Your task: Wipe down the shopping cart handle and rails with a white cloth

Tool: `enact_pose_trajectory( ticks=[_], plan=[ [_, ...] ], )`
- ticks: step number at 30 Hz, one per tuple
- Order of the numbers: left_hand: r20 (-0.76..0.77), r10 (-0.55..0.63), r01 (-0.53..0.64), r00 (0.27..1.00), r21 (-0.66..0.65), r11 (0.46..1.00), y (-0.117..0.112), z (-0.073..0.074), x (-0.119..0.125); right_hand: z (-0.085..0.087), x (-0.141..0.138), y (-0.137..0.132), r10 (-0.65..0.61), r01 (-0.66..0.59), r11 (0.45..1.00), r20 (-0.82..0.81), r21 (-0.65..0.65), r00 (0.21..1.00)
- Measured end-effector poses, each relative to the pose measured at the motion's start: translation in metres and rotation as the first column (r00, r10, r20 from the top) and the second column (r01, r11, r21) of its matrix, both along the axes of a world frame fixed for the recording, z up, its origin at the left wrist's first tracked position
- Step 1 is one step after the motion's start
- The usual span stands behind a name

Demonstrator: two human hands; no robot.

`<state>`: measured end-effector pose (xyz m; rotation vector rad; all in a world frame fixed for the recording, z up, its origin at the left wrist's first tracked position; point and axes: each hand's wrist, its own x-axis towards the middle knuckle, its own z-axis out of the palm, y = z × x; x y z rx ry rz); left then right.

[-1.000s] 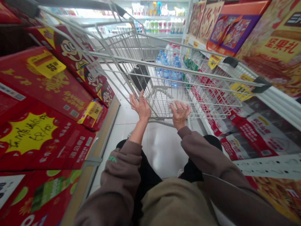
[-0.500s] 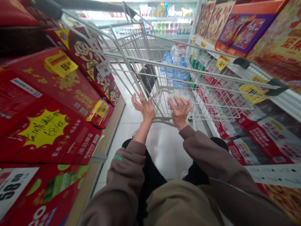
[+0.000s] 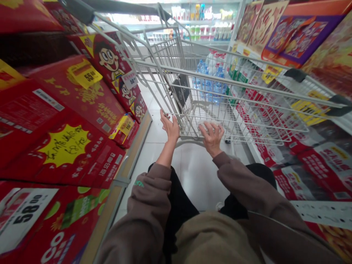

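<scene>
A grey wire shopping cart (image 3: 253,94) stands across the aisle in front of me. Beside its lower left corner is my left hand (image 3: 171,127), fingers apart and thumb up, close to the wires. Whether its fingertips touch them I cannot tell. My right hand (image 3: 212,138) has its fingers curled over the lower wires of the near side. Just behind those fingers shows something whitish (image 3: 202,124), too blurred to name. A dark panel (image 3: 180,91) hangs at the basket's left end, and the cart's handle (image 3: 129,8) runs across the upper left.
Stacked red gift boxes (image 3: 82,146) line the left on a low shelf edge (image 3: 125,172). Blue water bottles (image 3: 217,82) stand beyond the cart. Packed bottles in red wrap (image 3: 320,161) fill the right shelf. A lit drinks cooler (image 3: 203,22) closes the far end.
My view has turned slightly left, so the cart and shelves sit further right. The fingers of my right hand are more curled on the wires. My left fingers have drawn somewhat closer together.
</scene>
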<state>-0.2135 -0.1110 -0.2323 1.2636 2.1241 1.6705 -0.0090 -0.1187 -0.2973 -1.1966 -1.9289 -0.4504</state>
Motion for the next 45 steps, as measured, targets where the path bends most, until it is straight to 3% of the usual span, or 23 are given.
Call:
enact_pose_trajectory(
  ticks=[2, 8, 13, 15, 19, 22, 26, 30, 33, 36, 40, 42, 45],
  plan=[
    [0.006, -0.026, 0.026, 1.000, -0.002, 1.000, -0.003, 0.000, -0.004, 0.002, -0.007, 0.006, 0.017, -0.017, 1.000, -0.006, 0.007, 1.000],
    [-0.038, -0.119, 0.122, 0.992, 0.078, 0.989, -0.010, -0.008, -0.015, -0.018, -0.011, -0.011, 0.074, -0.070, 0.996, 0.080, -0.053, 0.994],
    [-0.041, -0.153, 0.157, 0.987, 0.118, 0.981, -0.011, -0.013, -0.016, 0.009, -0.036, 0.001, 0.100, -0.100, 0.995, 0.072, 0.005, 0.992],
    [-0.023, -0.168, 0.169, 0.986, 0.132, 0.977, -0.012, -0.015, -0.017, 0.012, -0.041, 0.009, 0.127, -0.129, 0.992, 0.092, 0.016, 0.988],
    [0.043, -0.246, 0.237, 0.968, 0.154, 0.959, -0.016, -0.017, -0.021, -0.013, -0.029, 0.001, 0.130, -0.133, 0.991, 0.103, 0.020, 0.986],
    [0.070, -0.263, 0.248, 0.962, 0.165, 0.954, -0.015, -0.020, -0.020, -0.029, -0.024, -0.011, 0.088, -0.079, 0.993, 0.109, -0.083, 0.990],
    [0.016, -0.187, 0.184, 0.982, 0.130, 0.974, -0.015, -0.023, -0.013, -0.025, -0.057, -0.015, 0.147, -0.115, 0.979, 0.191, -0.169, 0.971],
    [0.042, -0.219, 0.213, 0.975, 0.125, 0.969, -0.023, -0.024, -0.013, -0.014, -0.086, -0.013, 0.249, -0.204, 0.960, 0.257, -0.191, 0.934],
    [0.135, -0.278, 0.253, 0.951, 0.175, 0.951, -0.029, -0.024, -0.017, -0.017, -0.064, -0.016, 0.276, -0.232, 0.956, 0.273, -0.181, 0.922],
    [0.235, -0.331, 0.267, 0.914, 0.267, 0.926, -0.031, -0.027, -0.018, -0.029, -0.010, -0.021, 0.256, -0.218, 0.962, 0.266, -0.162, 0.929],
    [0.366, -0.336, 0.252, 0.868, 0.259, 0.933, -0.028, -0.035, -0.011, -0.046, 0.045, -0.025, 0.055, -0.040, 0.994, 0.155, -0.100, 0.986],
    [0.414, -0.310, 0.233, 0.856, 0.226, 0.946, -0.027, -0.039, -0.006, -0.050, 0.040, -0.026, -0.007, 0.016, 0.997, 0.115, -0.078, 0.993],
    [0.443, -0.295, 0.207, 0.847, 0.236, 0.949, -0.027, -0.042, -0.003, -0.049, -0.010, -0.027, 0.038, -0.031, 0.998, 0.135, -0.055, 0.990]
  ],
)
